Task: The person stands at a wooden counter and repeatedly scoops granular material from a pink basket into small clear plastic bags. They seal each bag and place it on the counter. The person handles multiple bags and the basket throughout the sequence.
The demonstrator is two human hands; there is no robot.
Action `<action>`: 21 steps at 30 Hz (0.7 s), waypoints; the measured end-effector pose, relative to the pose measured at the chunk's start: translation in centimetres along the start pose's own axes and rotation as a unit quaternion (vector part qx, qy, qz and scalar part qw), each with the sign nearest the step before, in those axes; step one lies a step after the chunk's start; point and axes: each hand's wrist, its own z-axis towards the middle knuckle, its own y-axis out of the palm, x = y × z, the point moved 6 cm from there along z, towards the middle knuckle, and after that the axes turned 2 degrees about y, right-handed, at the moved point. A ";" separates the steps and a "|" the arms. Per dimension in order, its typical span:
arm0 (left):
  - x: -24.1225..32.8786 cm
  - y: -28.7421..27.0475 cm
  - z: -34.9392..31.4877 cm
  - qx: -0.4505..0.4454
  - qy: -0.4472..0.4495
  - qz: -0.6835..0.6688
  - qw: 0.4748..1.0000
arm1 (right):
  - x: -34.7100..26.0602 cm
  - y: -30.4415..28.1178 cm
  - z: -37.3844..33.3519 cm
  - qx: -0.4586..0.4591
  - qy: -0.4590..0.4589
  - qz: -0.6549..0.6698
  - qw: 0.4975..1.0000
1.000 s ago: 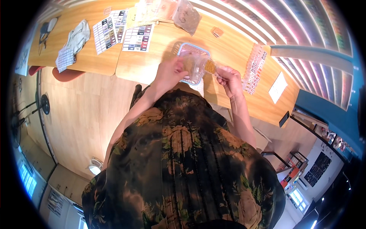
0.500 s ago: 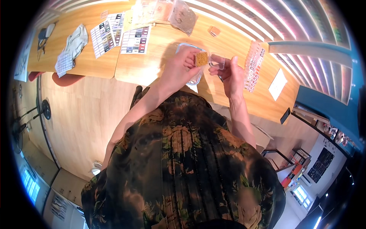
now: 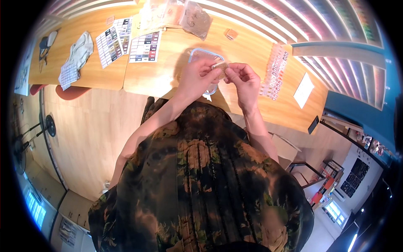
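Note:
Above the wooden table, a small clear box of golden bead-like bits [image 3: 220, 67] is gripped between both hands. My left hand [image 3: 192, 80] pinches its left side with thumb and fingers. On the opposite side, my right hand [image 3: 246, 83] has thumb and fingertips pressed to the box's edge. Its clear lid looks folded over the contents, though fingers cover part of it. Beneath the hands lies a clear container with a blue rim [image 3: 205, 51], partly hidden by my left hand.
Printed colour charts [image 3: 145, 47] and plastic bags [image 3: 196, 20] lie at the far left. A small orange-brown box [image 3: 230, 34] sits beyond my hands. To the right are rows of small clear boxes [image 3: 275, 71], a white sheet [image 3: 304, 90] and a dark phone [image 3: 313, 124]. Shelving [image 3: 336, 54] borders the table's far side.
The lid, which stood open to the right in my right hand, has swung over onto the box. My right hand has come left to meet my left hand.

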 end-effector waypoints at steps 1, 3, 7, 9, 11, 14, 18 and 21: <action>0.1 0.0 0.0 0.006 -0.002 0.007 1.000 | -0.1 0.2 -0.2 0.013 0.010 0.024 1.000; 0.4 0.3 0.0 0.017 0.002 -0.004 1.000 | 1.0 0.7 -0.7 0.017 0.071 0.096 0.993; -0.3 0.8 0.3 0.020 -0.046 -0.034 0.998 | 2.6 -0.9 0.8 0.028 0.096 0.140 0.985; 0.3 0.6 0.0 0.040 -0.042 -0.017 0.998 | 3.8 -3.3 4.2 0.056 0.069 0.092 0.992; 0.3 -0.1 -0.4 0.060 -0.029 -0.005 0.998 | 4.7 -5.6 8.5 0.123 0.036 -0.001 0.992; -0.3 -1.9 -0.9 0.093 0.001 0.015 0.996 | 6.6 -7.7 14.4 0.125 0.037 -0.062 0.990; -0.7 -4.0 -1.8 0.150 0.038 -0.004 0.988 | 8.4 -8.9 20.0 0.117 0.059 -0.133 0.982; -1.6 -4.4 -2.1 0.169 0.008 -0.056 0.984 | 9.6 -9.9 22.4 0.093 0.086 -0.185 0.974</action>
